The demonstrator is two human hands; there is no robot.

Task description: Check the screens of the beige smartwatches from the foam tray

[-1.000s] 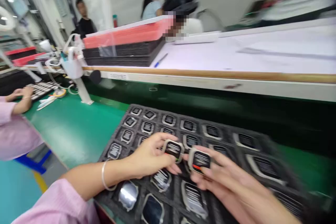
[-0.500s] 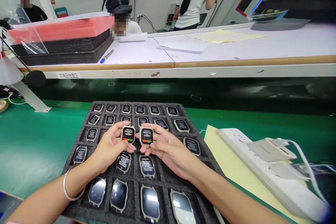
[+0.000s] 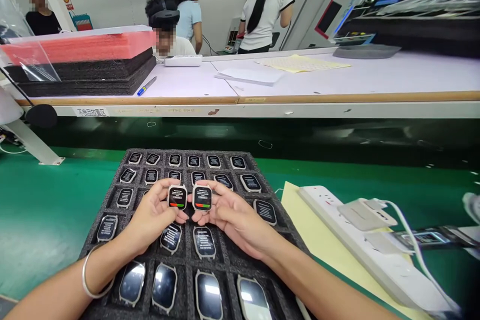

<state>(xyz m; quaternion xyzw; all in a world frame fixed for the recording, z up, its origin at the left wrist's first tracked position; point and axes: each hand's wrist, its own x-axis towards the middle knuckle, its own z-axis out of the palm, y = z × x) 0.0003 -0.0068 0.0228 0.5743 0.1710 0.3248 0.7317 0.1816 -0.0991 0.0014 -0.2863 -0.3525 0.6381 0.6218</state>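
Note:
My left hand (image 3: pixel 159 210) grips a smartwatch (image 3: pixel 177 197) by its edges, thumb at the lower side. A second smartwatch (image 3: pixel 202 197) sits between the fingers and thumb of my right hand (image 3: pixel 228 210). Both watches are held side by side above the foam tray, screens facing me, lit with white text and a red and green bar. Below them, a black foam tray (image 3: pixel 189 260) holds rows of watches without straps. Watches in the rear rows show white text, while the front-row ones, such as a watch (image 3: pixel 209 294), have dark, reflective screens. My hands hide some middle compartments.
To the right, a white power strip (image 3: pixel 360 245) with a plugged-in charger (image 3: pixel 367 214) lies over yellow paper (image 3: pixel 292 210). A raised shelf (image 3: pixel 300 110) runs behind the tray, bearing stacked foam (image 3: pixel 86 70) and a pen (image 3: pixel 146 86). Several people are beyond it.
The camera view has shifted slightly, so the scene sits a little lower and further left. Both hands keep the watches in nearly the same pose. A person in light blue shows more fully behind.

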